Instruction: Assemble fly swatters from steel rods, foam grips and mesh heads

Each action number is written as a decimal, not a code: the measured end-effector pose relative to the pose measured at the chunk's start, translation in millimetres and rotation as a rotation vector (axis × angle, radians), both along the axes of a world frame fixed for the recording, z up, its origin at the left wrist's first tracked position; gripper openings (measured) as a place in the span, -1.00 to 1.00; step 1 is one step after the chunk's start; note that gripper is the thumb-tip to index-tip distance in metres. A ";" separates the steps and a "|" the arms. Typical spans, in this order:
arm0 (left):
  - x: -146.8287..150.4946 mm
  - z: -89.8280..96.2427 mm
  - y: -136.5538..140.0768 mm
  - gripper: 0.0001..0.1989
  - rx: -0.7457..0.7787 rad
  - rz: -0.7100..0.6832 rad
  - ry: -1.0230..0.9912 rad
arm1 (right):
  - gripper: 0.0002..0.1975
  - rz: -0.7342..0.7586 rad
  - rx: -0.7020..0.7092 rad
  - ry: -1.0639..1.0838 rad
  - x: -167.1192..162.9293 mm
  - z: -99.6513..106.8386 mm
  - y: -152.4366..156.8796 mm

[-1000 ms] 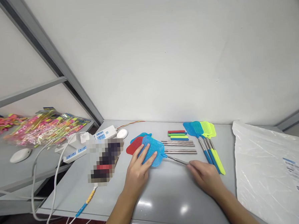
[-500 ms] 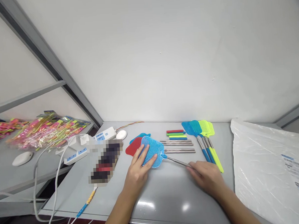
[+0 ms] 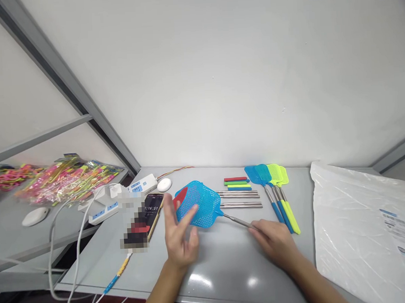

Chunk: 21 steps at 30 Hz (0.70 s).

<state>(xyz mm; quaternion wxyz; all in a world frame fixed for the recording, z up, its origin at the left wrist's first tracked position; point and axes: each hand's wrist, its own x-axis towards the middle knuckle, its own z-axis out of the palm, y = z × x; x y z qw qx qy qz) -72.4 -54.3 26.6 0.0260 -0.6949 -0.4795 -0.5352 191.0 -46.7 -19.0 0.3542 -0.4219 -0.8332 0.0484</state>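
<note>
We see the right grip (image 3: 277, 242) curled round the metal shaft (image 3: 238, 221) of a blue swatter (image 3: 207, 207), whose head points away to the left, just above the bench (image 3: 225, 263). Left of it, the left grip (image 3: 182, 243) is spread wide, fingers apart and holding nothing — its fingertips overlap the mesh in our view, and we cannot tell whether they touch. Just beyond those fingertips, a red swatter head (image 3: 180, 197) shows partly behind the blue mesh.

Beyond the right grip we find two groups of slim metal rods (image 3: 242, 205), and behind them a small stack of coloured handle sleeves (image 3: 237, 183). Near the right grip, farther back and to its right, lie complete swatters (image 3: 275, 175) in blue and yellow-green, their heads overlapping; well right is a white package (image 3: 366, 233). Left of the left grip we have a phone (image 3: 153, 213) — partly blurred — with a white disc (image 3: 164, 185) and a power strip (image 3: 143, 183) beyond.
</note>
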 end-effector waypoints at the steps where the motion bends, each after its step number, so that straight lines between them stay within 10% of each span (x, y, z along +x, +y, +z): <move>1: 7.8 5.6 0.8 -0.52 -0.012 0.094 -0.156 | -0.81 0.002 -0.004 0.008 -2.0 0.7 -0.6; 4: 28.7 16.9 10.0 -0.51 -0.162 0.191 -0.545 | -0.81 0.002 -0.031 0.023 -7.6 1.3 -2.9; 10: 54.4 13.6 31.1 -0.58 -0.484 -0.156 -1.390 | -0.79 -0.036 -0.044 0.036 -15.0 -1.6 -5.6; 21: 74.2 -14.2 31.1 -0.55 -0.623 -0.254 -1.357 | -0.70 -0.114 -0.106 0.019 -20.9 -1.8 -7.7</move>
